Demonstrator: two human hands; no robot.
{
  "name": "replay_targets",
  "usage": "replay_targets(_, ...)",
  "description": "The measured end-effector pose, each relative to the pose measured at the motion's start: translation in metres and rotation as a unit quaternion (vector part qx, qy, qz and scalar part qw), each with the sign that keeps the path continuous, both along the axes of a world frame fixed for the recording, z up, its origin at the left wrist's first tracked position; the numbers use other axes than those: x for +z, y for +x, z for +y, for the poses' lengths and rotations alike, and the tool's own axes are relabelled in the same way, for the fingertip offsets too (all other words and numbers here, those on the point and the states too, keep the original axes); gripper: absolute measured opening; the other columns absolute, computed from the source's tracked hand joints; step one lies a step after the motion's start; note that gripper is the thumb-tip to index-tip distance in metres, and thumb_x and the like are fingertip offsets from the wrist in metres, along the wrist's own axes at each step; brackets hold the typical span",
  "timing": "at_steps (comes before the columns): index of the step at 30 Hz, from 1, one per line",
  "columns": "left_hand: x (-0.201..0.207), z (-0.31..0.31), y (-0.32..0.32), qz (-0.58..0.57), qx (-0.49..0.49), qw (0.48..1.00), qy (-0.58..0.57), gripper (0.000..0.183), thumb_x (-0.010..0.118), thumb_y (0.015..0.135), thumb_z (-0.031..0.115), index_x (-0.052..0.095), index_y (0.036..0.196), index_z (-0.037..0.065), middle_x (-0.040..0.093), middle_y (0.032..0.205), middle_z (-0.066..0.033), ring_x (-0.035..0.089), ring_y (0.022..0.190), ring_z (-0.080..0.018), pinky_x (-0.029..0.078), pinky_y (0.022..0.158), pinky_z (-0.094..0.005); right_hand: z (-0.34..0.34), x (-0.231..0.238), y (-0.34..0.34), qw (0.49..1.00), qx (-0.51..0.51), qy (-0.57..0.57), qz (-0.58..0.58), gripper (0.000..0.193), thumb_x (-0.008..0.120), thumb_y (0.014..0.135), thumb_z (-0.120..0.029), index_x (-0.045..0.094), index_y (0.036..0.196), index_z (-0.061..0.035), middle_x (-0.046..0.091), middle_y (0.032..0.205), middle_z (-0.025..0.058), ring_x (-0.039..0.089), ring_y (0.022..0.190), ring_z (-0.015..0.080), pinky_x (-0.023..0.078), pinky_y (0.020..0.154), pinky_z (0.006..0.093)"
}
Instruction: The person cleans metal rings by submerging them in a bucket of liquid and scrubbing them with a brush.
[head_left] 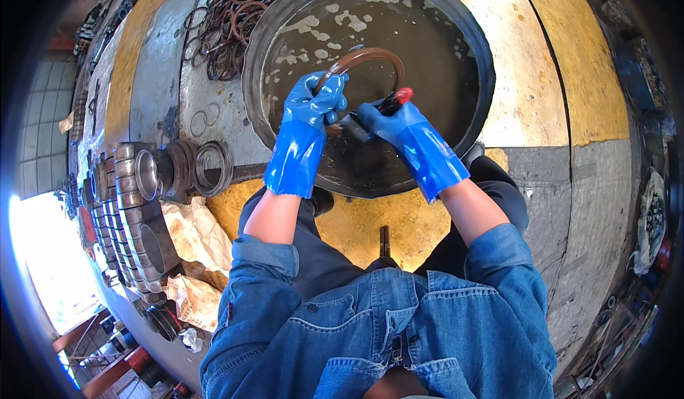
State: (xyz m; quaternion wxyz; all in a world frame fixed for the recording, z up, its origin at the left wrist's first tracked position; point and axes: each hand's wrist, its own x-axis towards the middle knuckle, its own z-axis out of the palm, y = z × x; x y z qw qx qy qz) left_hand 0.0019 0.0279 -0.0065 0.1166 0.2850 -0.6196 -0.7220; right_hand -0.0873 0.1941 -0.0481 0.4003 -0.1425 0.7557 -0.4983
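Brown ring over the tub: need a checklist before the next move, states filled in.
1. Brown ring secured: ok, the left hand grips its left side above the round black tub.
2. Red-ended tool in hand: ok, the right hand is closed around it; exact tool type cannot tell.
3. Tool contact with the ring: cannot tell, the right hand hides the meeting area.
4. Blue gloves on: ok, both hands covered; forearms bare between cuffs and sleeves.
5. Tub bottom visible: not ok, murky liquid with pale foam patches hides it.
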Motion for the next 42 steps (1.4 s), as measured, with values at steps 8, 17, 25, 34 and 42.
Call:
replay_targets(8, -0.013, -0.017, -0.004, -0.081, -0.057, 0.994, -0.053, 0.030, 0.079, 0.094, 0.027, 0.072, 0.115, 0.006, 0.072, 0.083, -0.0034, 0.062, 0.067, -0.0098, 0.049, 0.058, -0.0267, 0.025, 0.004, -0.014, 0.901, -0.023, 0.180, 0.393, 0.033, 0.067, 0.093, -0.049, 0.079, 0.108, -0.0216, 0.076, 0.099, 0.0130, 0.073, 0.094, 0.0380, 0.059, 0.083, 0.0465)
replay_targets(17, -0.030, -0.023, -0.030, 0.098, -0.447, 0.789, -0.410, 0.041, 0.087, 0.072, 0.012, 0.073, 0.111, 0.008, 0.072, 0.085, -0.0074, 0.069, 0.075, -0.0236, 0.055, 0.067, -0.0356, 0.054, 0.025, -0.059, 0.964, -0.063, 0.137, 0.217, 0.036, 0.065, 0.090, -0.044, 0.078, 0.093, -0.0110, 0.075, 0.088, 0.0167, 0.074, 0.085, 0.0355, 0.057, 0.078, 0.0403)
replay_targets(25, -0.076, -0.034, -0.017, -0.005, -0.012, 0.995, -0.100, 0.051, 0.077, 0.091, 0.011, 0.060, 0.138, 0.004, 0.071, 0.125, -0.0155, 0.069, 0.111, -0.0338, 0.058, 0.094, -0.0458, 0.016, 0.029, -0.009, 0.998, 0.056, -0.014, 0.007, 0.035, 0.069, 0.089, -0.036, 0.075, 0.093, -0.0019, 0.073, 0.079, 0.0100, 0.068, 0.075, 0.0156, 0.052, 0.069, 0.0333)
replay_targets(34, -0.021, -0.021, 0.002, -0.144, -0.111, 0.983, 0.030, 0.054, 0.072, 0.095, 0.031, 0.058, 0.140, 0.004, 0.072, 0.126, -0.0131, 0.071, 0.101, -0.0210, 0.054, 0.081, -0.0296, 0.000, -0.025, 0.024, 0.924, 0.164, 0.115, 0.324, 0.027, 0.071, 0.089, -0.041, 0.078, 0.104, -0.0196, 0.077, 0.103, 0.0114, 0.071, 0.098, 0.0380, 0.059, 0.085, 0.0449)
replay_targets(42, -0.029, -0.002, 0.001, -0.172, -0.147, 0.972, -0.072, 0.040, 0.070, 0.095, 0.022, 0.066, 0.129, 0.002, 0.072, 0.101, -0.0029, 0.061, 0.077, -0.0082, 0.047, 0.067, -0.0223, 0.015, -0.025, -0.018, 0.968, -0.065, 0.157, 0.186, 0.034, 0.066, 0.093, -0.041, 0.077, 0.110, -0.0138, 0.077, 0.095, 0.0155, 0.075, 0.093, 0.0328, 0.058, 0.084, 0.0413)
